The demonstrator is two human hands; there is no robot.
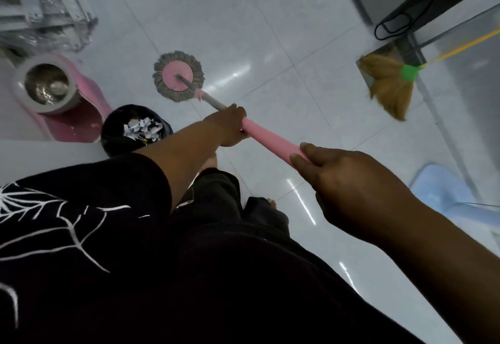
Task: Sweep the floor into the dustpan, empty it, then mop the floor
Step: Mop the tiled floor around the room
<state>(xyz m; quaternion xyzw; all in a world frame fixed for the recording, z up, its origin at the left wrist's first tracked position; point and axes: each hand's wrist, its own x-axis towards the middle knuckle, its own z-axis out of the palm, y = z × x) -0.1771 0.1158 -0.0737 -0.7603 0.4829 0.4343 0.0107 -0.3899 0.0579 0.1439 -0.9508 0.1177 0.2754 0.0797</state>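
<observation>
A spin mop (177,76) with a pink disc and grey fringe rests flat on the white tiled floor (270,32). Its pole runs back toward me, ending in a pink grip (270,138). My left hand (230,124) is closed around the pole where the pink grip begins. My right hand (349,189) holds the near end of the grip. A straw broom (389,86) with a green band and yellow handle leans at the right, its bristles on a dustpan (365,73). A black bin (135,130) holds shredded paper.
A pink mop bucket (62,100) with a steel spinner basket stands at the left beside the bin. Metal frames lie at the top left. A dark cabinet with a looped black cable is at the top right. A light blue plastic stool (454,195) sits at the right.
</observation>
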